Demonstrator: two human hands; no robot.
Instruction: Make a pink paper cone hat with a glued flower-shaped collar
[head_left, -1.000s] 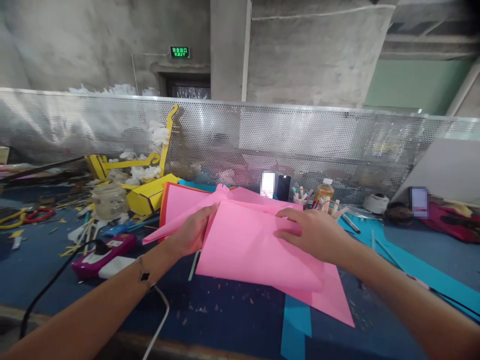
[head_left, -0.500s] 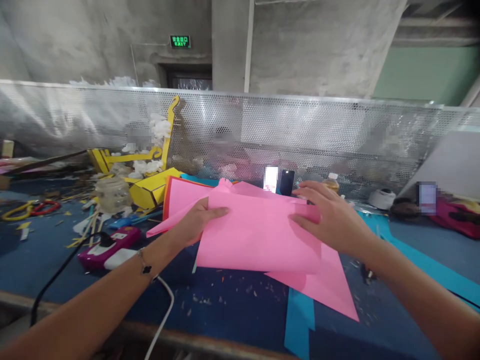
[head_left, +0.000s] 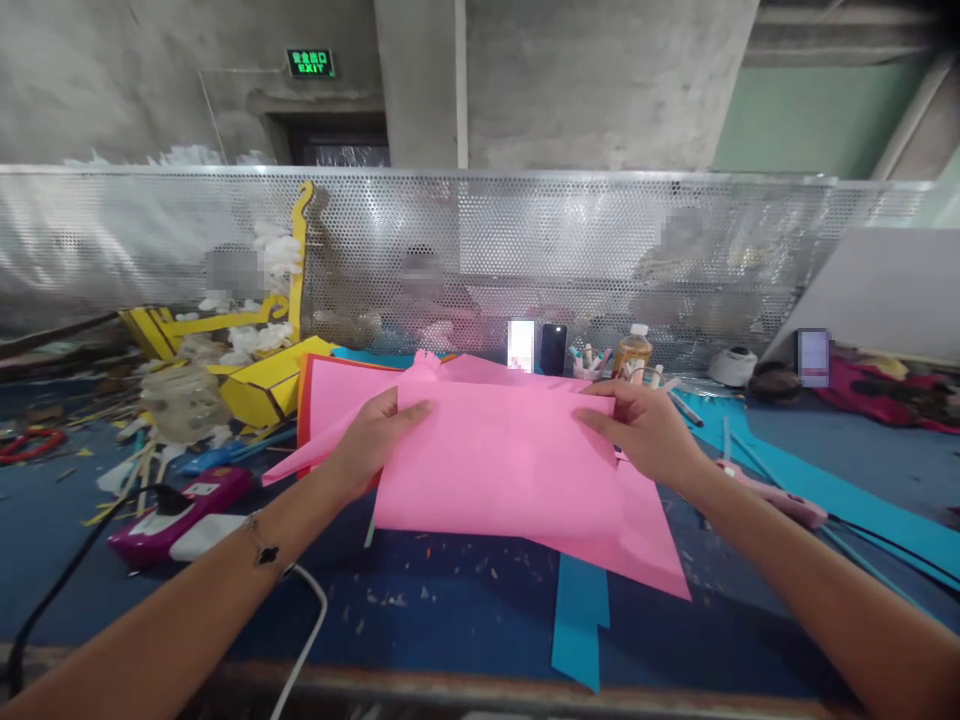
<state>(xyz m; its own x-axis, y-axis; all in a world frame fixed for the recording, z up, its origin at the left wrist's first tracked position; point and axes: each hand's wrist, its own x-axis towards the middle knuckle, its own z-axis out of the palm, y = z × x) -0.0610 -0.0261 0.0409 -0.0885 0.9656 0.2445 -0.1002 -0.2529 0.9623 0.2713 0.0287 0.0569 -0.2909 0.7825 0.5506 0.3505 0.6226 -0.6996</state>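
A large pink paper sheet is held up a little above the blue table, folded over on itself. My left hand pinches its upper left corner, thumb on top. My right hand grips the upper right corner with the fingers curled over the edge. More pink and red sheets lie under and behind it.
A magenta power strip with cables lies at the left. Yellow cardboard shapes, a glass jar and scraps crowd the back left. Two phones, a bottle and pens stand by the perforated metal screen. Teal paper strips lie at the right.
My right hand has slid from the middle of the sheet up to its top right corner and closed on it. The sheet now hangs flatter between both hands.
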